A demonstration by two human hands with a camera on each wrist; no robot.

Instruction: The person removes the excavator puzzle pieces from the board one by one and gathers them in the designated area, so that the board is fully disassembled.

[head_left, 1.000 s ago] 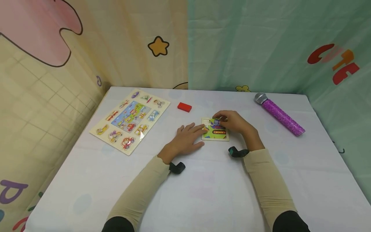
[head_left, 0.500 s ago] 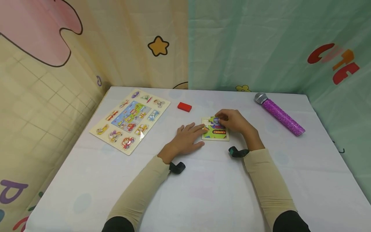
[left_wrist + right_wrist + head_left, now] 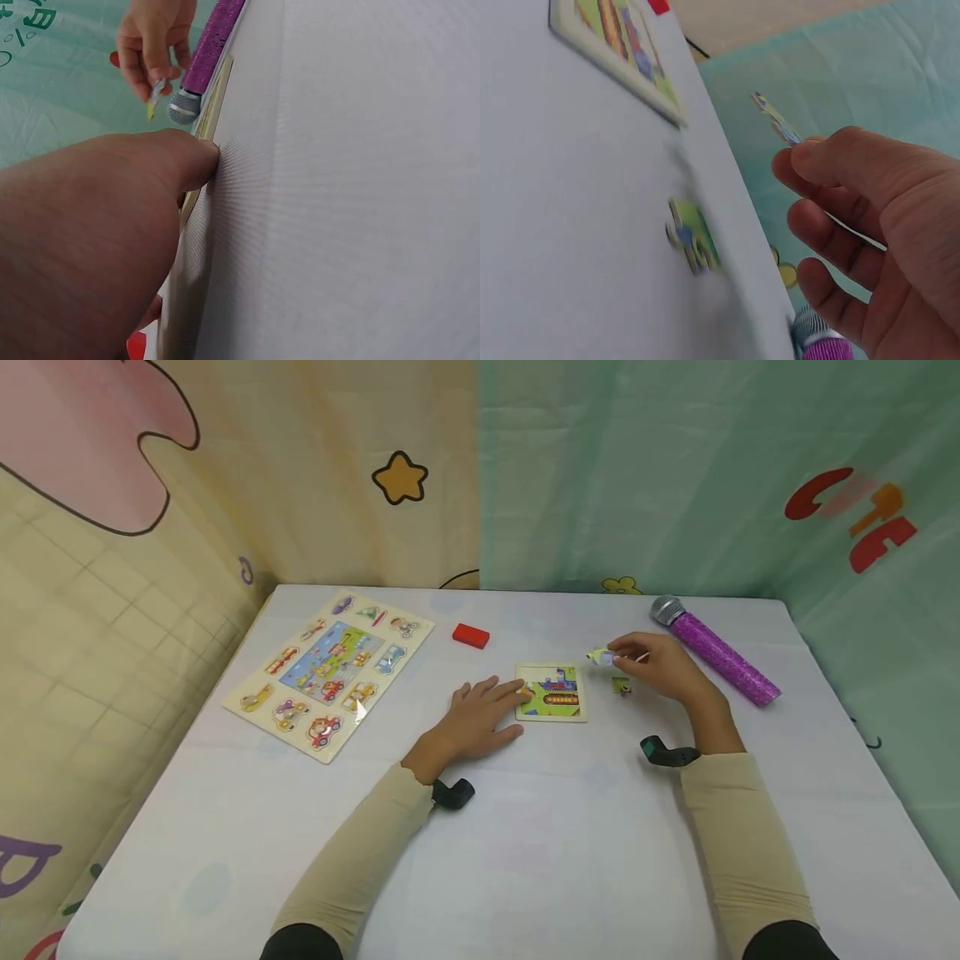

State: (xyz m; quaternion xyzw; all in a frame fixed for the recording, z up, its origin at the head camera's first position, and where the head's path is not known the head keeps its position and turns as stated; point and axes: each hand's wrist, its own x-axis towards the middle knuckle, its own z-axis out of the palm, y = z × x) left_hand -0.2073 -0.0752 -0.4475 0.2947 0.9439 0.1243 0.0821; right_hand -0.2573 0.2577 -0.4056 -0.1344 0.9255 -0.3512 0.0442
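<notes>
A small framed jigsaw puzzle (image 3: 552, 718) with a bulldozer picture lies flat mid-table; bare backing shows along its upper part. My left hand (image 3: 477, 720) rests palm down beside it, fingers spread, fingertips over its left edge. In the left wrist view, the thumb lies along the frame's side. Between thumb and index finger, my right hand (image 3: 656, 668) pinches a puzzle piece (image 3: 776, 120), held above the table to the right of the frame. Below that hand, a second, green puzzle piece (image 3: 622, 686) lies loose on the tabletop.
A larger picture board (image 3: 300, 739) with vehicle cutouts lies at the left. Behind the puzzle is a red block (image 3: 471, 636). A glittery purple microphone (image 3: 723, 658) lies right of my right hand. Printed curtains hang behind the white table.
My right hand has lifted a piece out of the puzzle's upper part and moved right. The loose green piece now shows. My left hand stays in place; the head view has shifted slightly.
</notes>
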